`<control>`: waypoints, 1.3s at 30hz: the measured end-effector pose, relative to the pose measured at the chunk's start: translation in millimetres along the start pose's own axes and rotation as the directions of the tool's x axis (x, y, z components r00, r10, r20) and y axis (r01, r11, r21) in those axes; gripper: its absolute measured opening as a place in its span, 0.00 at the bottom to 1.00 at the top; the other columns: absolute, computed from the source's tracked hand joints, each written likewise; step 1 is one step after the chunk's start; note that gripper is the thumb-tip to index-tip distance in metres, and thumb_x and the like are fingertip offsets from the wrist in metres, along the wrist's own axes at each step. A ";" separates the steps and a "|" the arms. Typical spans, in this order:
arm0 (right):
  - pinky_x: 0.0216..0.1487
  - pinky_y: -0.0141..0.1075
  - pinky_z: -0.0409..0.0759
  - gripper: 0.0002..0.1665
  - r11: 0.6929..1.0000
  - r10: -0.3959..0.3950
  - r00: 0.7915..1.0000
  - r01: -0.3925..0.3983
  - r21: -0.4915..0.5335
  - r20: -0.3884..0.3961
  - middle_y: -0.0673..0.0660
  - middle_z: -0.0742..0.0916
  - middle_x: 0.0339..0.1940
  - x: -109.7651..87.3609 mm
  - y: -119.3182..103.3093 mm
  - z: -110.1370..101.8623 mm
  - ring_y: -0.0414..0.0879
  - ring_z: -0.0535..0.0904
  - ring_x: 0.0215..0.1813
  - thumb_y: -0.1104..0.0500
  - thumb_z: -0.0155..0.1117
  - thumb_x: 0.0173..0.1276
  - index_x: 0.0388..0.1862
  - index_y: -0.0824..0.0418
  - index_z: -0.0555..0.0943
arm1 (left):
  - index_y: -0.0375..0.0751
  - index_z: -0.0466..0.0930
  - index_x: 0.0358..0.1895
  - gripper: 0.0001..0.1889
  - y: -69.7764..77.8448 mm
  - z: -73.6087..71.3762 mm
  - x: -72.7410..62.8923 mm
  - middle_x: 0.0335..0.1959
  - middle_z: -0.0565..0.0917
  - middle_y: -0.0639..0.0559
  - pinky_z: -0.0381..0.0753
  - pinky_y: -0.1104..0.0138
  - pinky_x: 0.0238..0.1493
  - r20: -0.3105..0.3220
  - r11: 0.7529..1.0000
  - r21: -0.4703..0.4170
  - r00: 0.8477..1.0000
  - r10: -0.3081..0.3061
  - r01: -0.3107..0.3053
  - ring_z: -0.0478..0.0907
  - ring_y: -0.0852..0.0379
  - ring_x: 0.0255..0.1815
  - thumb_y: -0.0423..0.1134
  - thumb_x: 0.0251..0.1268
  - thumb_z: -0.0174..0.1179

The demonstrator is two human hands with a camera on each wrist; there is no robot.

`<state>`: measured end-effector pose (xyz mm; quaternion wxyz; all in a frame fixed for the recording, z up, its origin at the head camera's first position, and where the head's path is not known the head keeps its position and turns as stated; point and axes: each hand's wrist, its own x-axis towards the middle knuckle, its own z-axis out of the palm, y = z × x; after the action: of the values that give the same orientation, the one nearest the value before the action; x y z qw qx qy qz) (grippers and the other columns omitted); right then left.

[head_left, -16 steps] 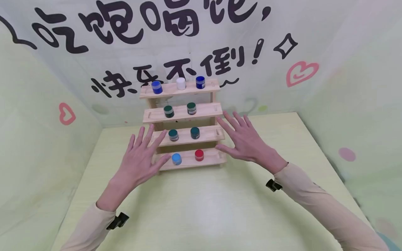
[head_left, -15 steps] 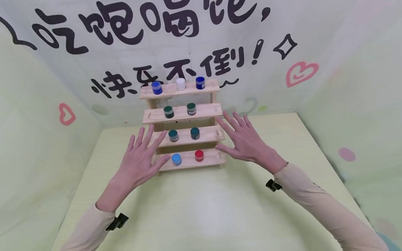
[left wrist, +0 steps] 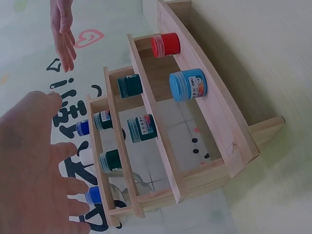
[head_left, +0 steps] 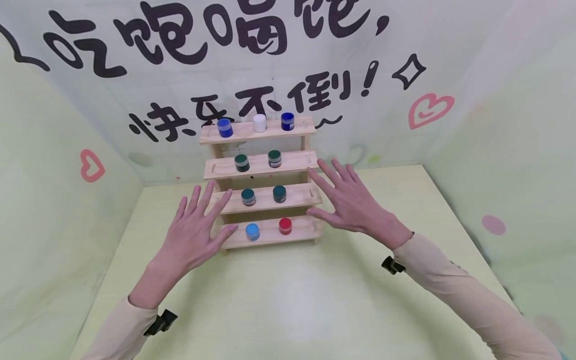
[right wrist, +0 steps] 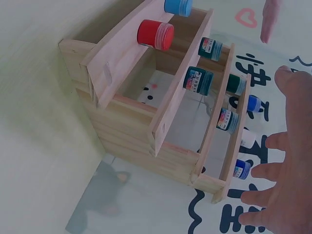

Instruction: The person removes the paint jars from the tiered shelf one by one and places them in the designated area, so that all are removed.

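1. Fingers of the left hand (head_left: pixel 191 242) are straight and spread wide, with nothing in them. This hand hangs near the left end of the pale wooden rack (head_left: pixel 264 199), which has four steps.
2. On the right hand (head_left: pixel 351 202), the fingers are straight and spread too, holding nothing. It hangs by the rack's right end; whether a fingertip brushes the wood is hard to tell.
3. The rack stands on the far part of the smooth, pale yellow table (head_left: pixel 292 290).
4. If the left thumb swings right, it could bump the short, round, light blue jar (head_left: pixel 253 232) off the near step, because they are close.
5. The short, round, red jar (head_left: pixel 285 226) might get knocked by that one, since it stands just to its right.
6. If a right finger hooks the rack, everything could shake, and the round, white jar (head_left: pixel 259 123) up on the far step might fall a long way.
7. A careless reach for that far step could tip the round, dark green jar (head_left: pixel 279 194) below.
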<state>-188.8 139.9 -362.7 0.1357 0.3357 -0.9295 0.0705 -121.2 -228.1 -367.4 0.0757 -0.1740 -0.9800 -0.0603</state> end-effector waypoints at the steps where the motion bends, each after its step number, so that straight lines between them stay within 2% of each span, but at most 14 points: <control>1: 0.79 0.67 0.53 0.54 1.000 -0.003 1.000 0.003 -0.003 0.003 0.65 0.60 0.83 0.9 0.1 0.0 0.69 0.52 0.82 0.29 0.57 0.67 0.83 0.53 0.55 | 0.60 0.45 0.83 0.40 -0.2 -0.5 -0.3 0.84 0.44 0.39 0.45 0.35 0.80 0.004 1.000 0.001 1.000 -0.001 0.001 0.40 0.34 0.83 0.66 0.74 0.47; 13: 0.80 0.63 0.55 0.52 0.999 -0.034 0.999 0.034 -0.011 0.007 0.65 0.54 0.84 22.1 1.1 -5.3 0.68 0.52 0.82 0.30 0.55 0.70 0.83 0.54 0.54 | 0.57 0.47 0.83 0.40 -8.2 0.9 -3.8 0.84 0.45 0.36 0.47 0.35 0.80 0.024 1.000 -0.014 0.999 -0.026 0.026 0.42 0.32 0.83 0.65 0.75 0.47; 17: 0.80 0.63 0.57 0.52 0.999 -0.053 0.998 0.052 -0.012 -0.025 0.67 0.54 0.84 30.2 2.4 -7.4 0.69 0.53 0.81 0.32 0.56 0.70 0.83 0.56 0.55 | 0.54 0.49 0.83 0.39 -12.5 3.7 -5.0 0.84 0.45 0.36 0.48 0.35 0.79 0.027 0.999 -0.025 0.999 -0.036 0.036 0.43 0.31 0.82 0.64 0.76 0.47; 21: 0.79 0.61 0.59 0.51 0.997 -0.081 0.993 0.080 -0.011 -0.090 0.69 0.56 0.83 38.3 5.9 -5.9 0.68 0.55 0.81 0.36 0.58 0.71 0.82 0.61 0.55 | 0.54 0.47 0.83 0.39 -15.9 6.8 -7.6 0.83 0.45 0.36 0.49 0.34 0.79 0.032 0.997 -0.046 0.998 -0.052 0.053 0.44 0.31 0.82 0.64 0.76 0.46; 25: 0.80 0.58 0.60 0.50 0.994 -0.111 0.977 0.112 -0.004 -0.180 0.70 0.59 0.82 48.8 14.0 1.0 0.65 0.54 0.81 0.41 0.59 0.72 0.81 0.67 0.54 | 0.52 0.45 0.84 0.41 -19.1 12.0 -10.1 0.83 0.46 0.34 0.50 0.33 0.78 0.032 0.993 -0.088 0.997 -0.077 0.079 0.44 0.30 0.82 0.64 0.77 0.46; 29: 0.80 0.58 0.61 0.48 0.993 -0.108 0.957 0.119 0.024 -0.268 0.72 0.62 0.80 59.3 24.3 8.9 0.65 0.56 0.81 0.47 0.61 0.73 0.80 0.71 0.55 | 0.50 0.41 0.84 0.42 -22.5 17.2 -12.2 0.83 0.45 0.34 0.50 0.33 0.78 0.040 0.979 -0.163 0.993 -0.114 0.119 0.43 0.30 0.82 0.64 0.77 0.46; 34: 0.80 0.55 0.61 0.44 0.987 -0.117 0.928 0.147 0.059 -0.354 0.72 0.66 0.78 73.6 34.1 13.9 0.65 0.61 0.79 0.52 0.63 0.74 0.78 0.73 0.58 | 0.48 0.38 0.84 0.43 -26.8 24.6 -14.8 0.83 0.45 0.33 0.51 0.34 0.77 0.051 0.952 -0.258 0.986 -0.160 0.167 0.44 0.29 0.82 0.63 0.77 0.46; 39: 0.79 0.52 0.64 0.41 0.983 -0.112 0.902 0.161 0.084 -0.418 0.73 0.71 0.73 90.5 37.3 16.5 0.63 0.66 0.75 0.54 0.63 0.75 0.76 0.74 0.61 | 0.48 0.38 0.84 0.42 -31.3 37.5 -21.1 0.83 0.47 0.36 0.59 0.30 0.72 0.039 0.913 -0.340 0.974 -0.225 0.225 0.49 0.29 0.81 0.62 0.78 0.46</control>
<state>-283.0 110.0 -352.8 0.3132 0.3848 -0.8486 0.1839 -117.4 -258.8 -410.7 0.0372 -0.0706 -0.9680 -0.2379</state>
